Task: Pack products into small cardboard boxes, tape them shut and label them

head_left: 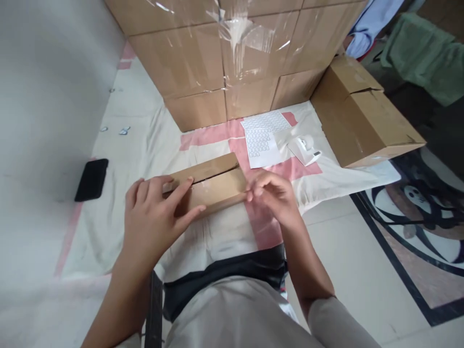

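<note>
A small long cardboard box (221,186) lies in front of me on the cloth, a dark slit running along its top between the flaps. My left hand (154,208) grips its left end, with fingers across the top and the thumb along the near side. At the right end, my right hand (270,193) has thumb and fingertips pinched together against the near corner. Whatever is between those fingertips is too small to make out. Just beyond the box are sheets of small printed labels (263,147), beside a white tape dispenser (304,149).
A tall stack of taped cardboard boxes (195,63) stands at the back. A larger carton (357,116) sits at the right edge of the cloth (134,145). On the left lie a black phone (92,180) and small scraps (124,130). A panda-patterned mat (416,212) covers floor at right.
</note>
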